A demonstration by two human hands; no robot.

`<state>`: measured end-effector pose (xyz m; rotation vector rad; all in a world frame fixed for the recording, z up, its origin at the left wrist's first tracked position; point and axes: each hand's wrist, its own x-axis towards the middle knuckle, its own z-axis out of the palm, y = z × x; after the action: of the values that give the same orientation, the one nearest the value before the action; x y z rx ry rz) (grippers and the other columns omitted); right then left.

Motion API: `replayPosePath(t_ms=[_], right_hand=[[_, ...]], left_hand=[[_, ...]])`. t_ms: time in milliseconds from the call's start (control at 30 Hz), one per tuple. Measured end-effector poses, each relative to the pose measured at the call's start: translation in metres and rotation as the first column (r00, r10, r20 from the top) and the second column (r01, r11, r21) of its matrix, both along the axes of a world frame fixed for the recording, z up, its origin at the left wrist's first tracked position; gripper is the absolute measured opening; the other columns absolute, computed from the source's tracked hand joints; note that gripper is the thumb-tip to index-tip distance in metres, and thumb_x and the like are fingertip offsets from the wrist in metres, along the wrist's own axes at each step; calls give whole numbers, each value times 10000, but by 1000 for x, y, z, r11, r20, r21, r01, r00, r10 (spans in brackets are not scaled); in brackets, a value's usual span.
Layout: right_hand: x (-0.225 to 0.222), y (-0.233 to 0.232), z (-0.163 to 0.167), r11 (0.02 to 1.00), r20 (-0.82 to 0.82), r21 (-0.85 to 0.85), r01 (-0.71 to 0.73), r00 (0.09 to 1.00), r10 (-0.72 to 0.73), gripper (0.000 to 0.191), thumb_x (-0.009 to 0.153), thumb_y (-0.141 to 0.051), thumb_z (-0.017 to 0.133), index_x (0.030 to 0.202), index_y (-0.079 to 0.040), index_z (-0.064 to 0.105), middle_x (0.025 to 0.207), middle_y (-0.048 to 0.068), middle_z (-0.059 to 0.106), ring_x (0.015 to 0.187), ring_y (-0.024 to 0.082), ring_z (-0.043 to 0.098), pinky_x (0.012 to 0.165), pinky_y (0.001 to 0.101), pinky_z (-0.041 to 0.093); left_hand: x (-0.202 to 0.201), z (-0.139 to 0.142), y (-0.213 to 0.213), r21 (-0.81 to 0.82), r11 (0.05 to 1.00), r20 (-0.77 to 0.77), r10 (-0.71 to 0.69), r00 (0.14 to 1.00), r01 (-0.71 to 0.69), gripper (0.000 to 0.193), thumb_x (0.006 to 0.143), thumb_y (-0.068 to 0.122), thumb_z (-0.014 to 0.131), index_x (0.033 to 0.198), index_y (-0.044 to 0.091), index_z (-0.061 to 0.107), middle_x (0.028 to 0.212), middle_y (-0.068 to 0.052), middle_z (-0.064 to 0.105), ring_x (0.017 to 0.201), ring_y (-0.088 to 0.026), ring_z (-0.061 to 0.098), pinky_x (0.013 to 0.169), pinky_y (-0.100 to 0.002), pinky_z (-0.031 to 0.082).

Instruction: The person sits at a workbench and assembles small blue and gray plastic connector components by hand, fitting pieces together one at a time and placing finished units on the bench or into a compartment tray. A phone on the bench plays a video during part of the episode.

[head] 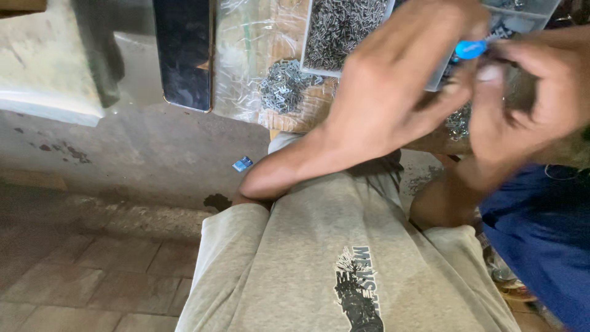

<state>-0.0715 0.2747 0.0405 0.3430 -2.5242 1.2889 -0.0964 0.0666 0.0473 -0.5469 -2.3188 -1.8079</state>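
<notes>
A low worktop (147,147) with a worn, stained grey surface is seen across the upper part of the frame. On it are laid a dark phone (183,52) at upper centre-left, clear plastic sheeting (246,67) beside it, a heap of small metal pieces (284,85), and a white tray (341,31) filled with more of them at top centre. A small blue scrap (242,163) is seen at the worktop's front edge.

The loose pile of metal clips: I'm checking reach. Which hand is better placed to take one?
Probably the left hand: it hovers nearer the clip pile, while the right hand sits farther right by the blue piece.
</notes>
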Motion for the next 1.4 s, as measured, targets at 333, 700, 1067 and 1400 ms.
replayPosePath(t_ms=[333,700,1067,1400], right_hand=[[-26,-77,14,709,58,660,-248,958,282,218,929,-178,766,1058,-50,644,1201,109,472,1230,284,410,1091,486,333],[-42,-83,-7,759,24,610,-228,963,270,91,1081,-64,563,1065,19,597,1246,137,607,1236,316,529,1135,556,314],[-35,-85,9,944,41,-97,-314,947,319,103,1099,21,737,1086,38,636,1025,158,633,898,218,580,808,305,438],[-26,-91,6,968,36,-9,-249,968,249,122,1155,-89,681,1090,12,659,1021,133,630,946,246,578,833,344,428]], left_hand=[[10,-1,-86,86,943,122,309,943,-320,149,1074,-13,752,1198,25,679,1134,-53,661,1010,-149,644,891,-236,501],[15,-32,-108,409,910,314,-70,947,-69,276,1104,-37,752,1356,35,664,1252,-2,579,1008,-81,569,845,-178,483],[15,-35,-84,629,776,376,-251,892,-47,261,1086,-64,712,1314,0,603,1226,-87,708,1088,-120,714,942,-245,630],[23,-32,-81,581,813,403,-248,881,-38,220,1146,-4,717,1354,22,651,1213,-67,755,1045,-76,721,934,-222,629]])
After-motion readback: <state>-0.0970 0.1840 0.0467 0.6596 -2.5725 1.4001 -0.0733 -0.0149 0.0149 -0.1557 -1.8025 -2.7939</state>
